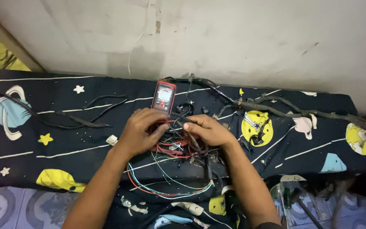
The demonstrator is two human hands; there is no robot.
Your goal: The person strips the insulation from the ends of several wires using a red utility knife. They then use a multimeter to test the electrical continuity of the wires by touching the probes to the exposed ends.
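Wires everywhere here: a tangled bundle of loose wires (172, 146), red, green, blue and orange, sits on a dark space-print cloth (56, 140) covered in stars and planets, right under and between both hands. The left hand (140, 131) is curled over the upper left side of the tangle, fingers bent down into it, pinching what looks like a red lead, though it's hard to be sure since the fingers hide the tip. The right hand (208, 129) is closed around a thin black probe (190, 135) that angles down into the middle of the wires, thumb on top. Just beyond the fingertips of both hands lies a red multimeter (164, 96), flat on the cloth with its screen facing up, almost touching the left hand's knuckles. A thick black wiring harness (293, 112) snakes off to the right along the cloth, well apart from the hands, and a thinner black cable (81, 121) lies off to the left. A bare grey wall (234, 38) runs behind it all.
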